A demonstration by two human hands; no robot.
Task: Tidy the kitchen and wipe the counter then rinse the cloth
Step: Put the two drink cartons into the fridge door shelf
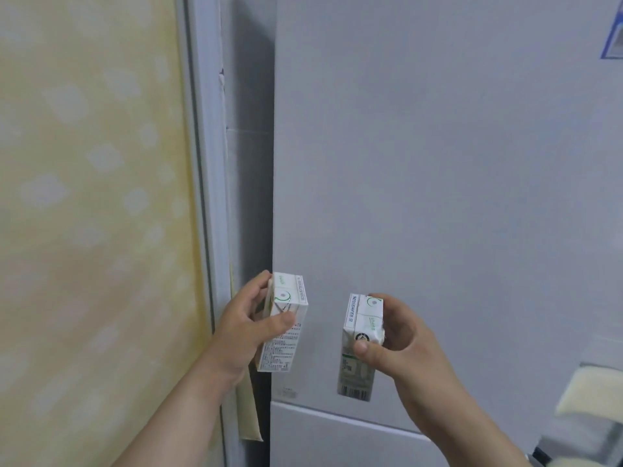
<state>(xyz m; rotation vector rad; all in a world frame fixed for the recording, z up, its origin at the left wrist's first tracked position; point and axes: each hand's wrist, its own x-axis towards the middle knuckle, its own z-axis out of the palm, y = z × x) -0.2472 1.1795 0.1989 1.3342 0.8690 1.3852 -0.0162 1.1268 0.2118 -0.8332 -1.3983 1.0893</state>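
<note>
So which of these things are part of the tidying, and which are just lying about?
In the job: left carton, held by the left hand; right carton, held by the right hand; the shut fridge door, probably where they go.
Lying about: yellow patterned surface; blue-edged sticker; blurred pale yellow item, lower right.

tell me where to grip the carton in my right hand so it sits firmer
Likely lower, round the middle of the carton, coming from its right side with thumb on the front face and fingers behind. It is tall, near upright and flat-sided, and the right hand pinches only its top end, so most of it hangs below.
</note>
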